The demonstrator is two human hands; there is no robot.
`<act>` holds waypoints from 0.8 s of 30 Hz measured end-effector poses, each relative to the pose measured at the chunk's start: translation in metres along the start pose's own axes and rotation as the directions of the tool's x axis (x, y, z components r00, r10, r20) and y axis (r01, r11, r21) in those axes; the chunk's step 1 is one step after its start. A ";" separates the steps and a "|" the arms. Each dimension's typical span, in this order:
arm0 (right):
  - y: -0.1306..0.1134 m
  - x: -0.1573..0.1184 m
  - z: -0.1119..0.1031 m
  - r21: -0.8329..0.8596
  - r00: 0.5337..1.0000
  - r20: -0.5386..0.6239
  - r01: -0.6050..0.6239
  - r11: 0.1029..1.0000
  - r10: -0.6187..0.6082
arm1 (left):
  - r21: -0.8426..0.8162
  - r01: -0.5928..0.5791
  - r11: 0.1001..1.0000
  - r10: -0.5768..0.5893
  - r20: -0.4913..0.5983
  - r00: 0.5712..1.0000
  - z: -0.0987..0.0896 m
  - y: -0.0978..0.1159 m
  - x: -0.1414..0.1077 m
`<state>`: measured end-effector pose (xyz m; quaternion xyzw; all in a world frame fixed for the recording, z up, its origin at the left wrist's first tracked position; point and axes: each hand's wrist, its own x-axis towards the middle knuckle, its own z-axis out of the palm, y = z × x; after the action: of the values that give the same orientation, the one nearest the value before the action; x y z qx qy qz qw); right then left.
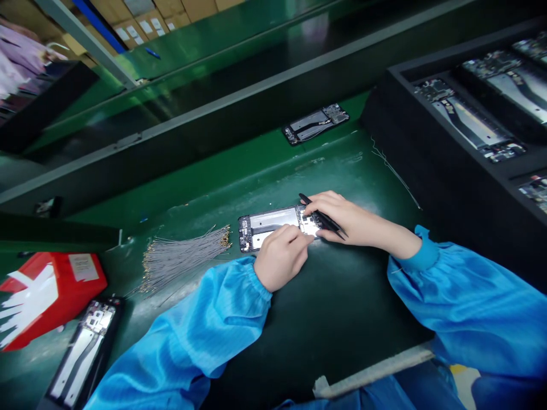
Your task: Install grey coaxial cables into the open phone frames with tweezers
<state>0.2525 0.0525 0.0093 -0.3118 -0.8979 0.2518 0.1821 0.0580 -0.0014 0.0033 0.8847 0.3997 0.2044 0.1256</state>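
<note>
An opened smartphone (273,220) lies flat on the green bench, its silver inside and circuit board facing up. My left hand (284,256) is closed over its near edge, fingertips at the board on the right end. Whatever those fingers may pinch is hidden. My right hand (348,219) grips black tweezers (323,215), slanted across the palm, while its fingertips touch the phone's right end. Left of the phone sits a bundle of thin grey cables (186,256) with gold-coloured ends.
Another opened phone (316,123) lies near the bench's back ledge. A black foam tray (427,148) with several phones stands at right. On the left are a red box (81,279) with white strips and one more opened phone (85,353). Loose wires (395,171) lie beside the tray.
</note>
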 end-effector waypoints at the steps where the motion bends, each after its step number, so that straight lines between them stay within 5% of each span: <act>1: 0.001 0.000 0.000 0.011 1.000 0.008 -0.005 1.000 0.005 | -0.008 -0.002 1.000 0.002 0.001 1.000 0.000 0.001 -0.001; 18: -0.005 0.014 -0.005 -0.128 0.990 0.130 -0.042 0.991 0.059 | 0.130 -0.079 0.988 0.074 0.040 0.996 -0.003 -0.001 -0.001; 24: 0.003 0.012 -0.006 -0.070 0.991 0.130 -0.021 0.997 0.030 | -0.068 -0.143 0.987 0.149 0.097 0.984 -0.016 -0.027 -0.006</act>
<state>0.2481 0.0642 0.0141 -0.3121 -0.9119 0.2433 0.1086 0.0295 0.0129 0.0059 0.9166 0.3205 0.1799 0.1574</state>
